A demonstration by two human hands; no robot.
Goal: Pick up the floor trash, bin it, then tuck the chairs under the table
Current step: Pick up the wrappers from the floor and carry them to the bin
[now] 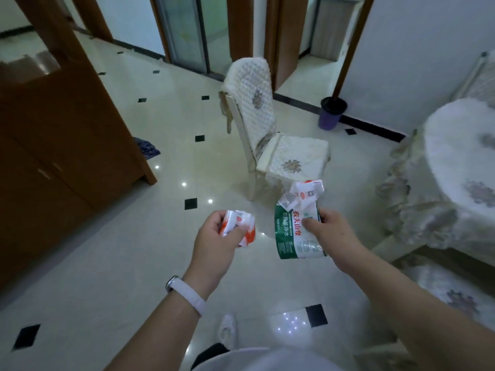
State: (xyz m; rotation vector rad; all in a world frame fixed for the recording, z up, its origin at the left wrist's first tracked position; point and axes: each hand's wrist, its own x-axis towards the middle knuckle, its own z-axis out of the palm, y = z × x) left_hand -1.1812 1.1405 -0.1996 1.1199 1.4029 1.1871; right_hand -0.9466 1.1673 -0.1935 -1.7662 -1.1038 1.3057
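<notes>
My left hand [214,242] grips a crumpled red-and-white wrapper [239,226]. My right hand [332,234] holds a green-and-white bottle label [292,231] together with a second crumpled red-and-white wrapper [308,192] above it. Both hands are at waist height over the tiled floor. A white padded chair [270,140] stands straight ahead, pulled away from the table [460,167] at the right, which carries a lace cloth. A purple bin [330,113] with a black liner stands against the far wall behind the chair.
A brown wooden cabinet [53,145] fills the left side. A second chair's cushion [450,293] shows at the lower right under the table edge. A dark blue mat [146,147] lies by the cabinet corner. Doorways open at the back.
</notes>
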